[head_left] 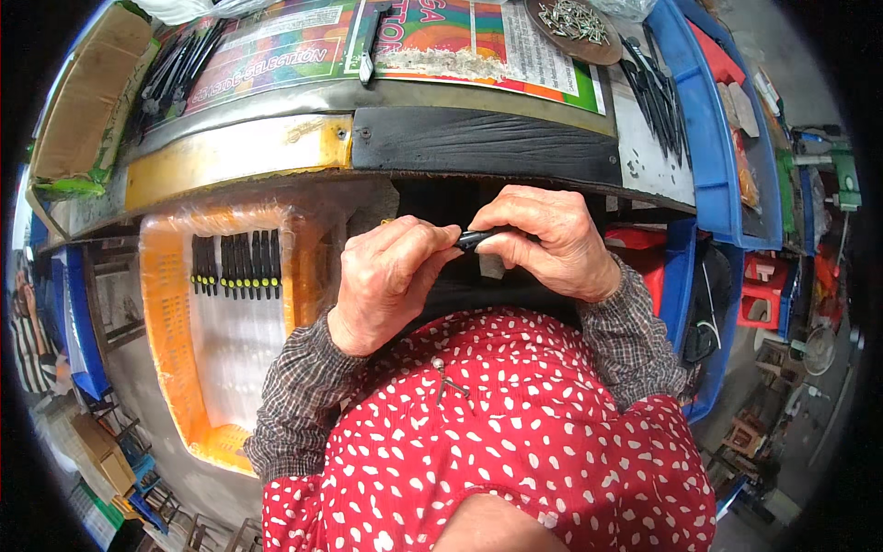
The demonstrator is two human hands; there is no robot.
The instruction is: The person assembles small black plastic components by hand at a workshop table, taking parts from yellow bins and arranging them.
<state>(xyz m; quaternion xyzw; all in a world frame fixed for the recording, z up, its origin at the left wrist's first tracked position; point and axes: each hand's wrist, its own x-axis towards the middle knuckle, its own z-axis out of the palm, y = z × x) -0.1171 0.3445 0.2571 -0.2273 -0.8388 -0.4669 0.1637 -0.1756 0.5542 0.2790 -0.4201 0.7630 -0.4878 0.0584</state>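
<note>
Between my two hands, in front of the table's edge, is a small, slender black piece [473, 240]; its exact kind is hidden by my fingers. My left hand [391, 276] pinches its left end between thumb and fingertips. The other end sits in the closed fingers of my right hand [556, 241]. Lower left, an orange basket [170, 317] lined with clear plastic holds a row of slender black pieces [248, 262] with yellow-green round ends. On the table ahead lies one long black piece [372, 41] with a pale tip.
A round brown dish [543, 23] holds small silver metal pins. Loose black strips lie in bundles at the right [655, 101] and left [179, 74]. A blue bin [717, 166] stands right of the table. An open cardboard box [97, 101] is at the far left.
</note>
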